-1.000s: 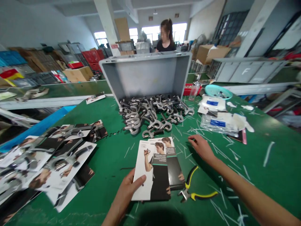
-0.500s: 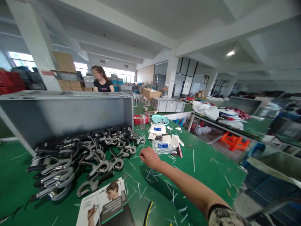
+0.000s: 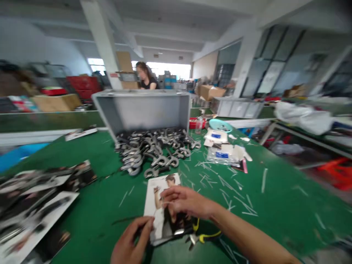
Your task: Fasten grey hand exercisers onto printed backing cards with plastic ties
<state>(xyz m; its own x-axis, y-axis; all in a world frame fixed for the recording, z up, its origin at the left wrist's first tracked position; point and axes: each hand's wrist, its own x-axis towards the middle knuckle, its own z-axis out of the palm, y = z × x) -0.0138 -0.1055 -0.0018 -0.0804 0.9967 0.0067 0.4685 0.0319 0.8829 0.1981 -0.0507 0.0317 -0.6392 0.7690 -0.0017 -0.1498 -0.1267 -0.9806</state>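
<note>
The printed card (image 3: 151, 190) lies on the green table on the wearer's side of the gray crate (image 3: 132, 112), a little right of the crate's middle, with its long axis running away from the wearer toward the crate, slightly askew. Between card and crate spreads a pile of gray-and-black hand grips (image 3: 161, 160), the closest just past the card's far edge. The relation that seems to matter is how the two hands straddle that axis: the left hand (image 3: 132, 238) is at the card's edge on the crate's left-hand side, near the end farthest from the crate, thumb and finger drawn narrow there; whether they pinch the card cannot be told. The right hand (image 3: 187, 201) reaches in from the crate's right-hand side, over the card's middle, fingers loosely bent; blur hides whether they hold the pale sliver by their tips. Neither hand is clearly nearer. The yellow-handled pliers (image 3: 193, 239) lie farther from the crate than most of the card, just beside its near right corner.
</note>
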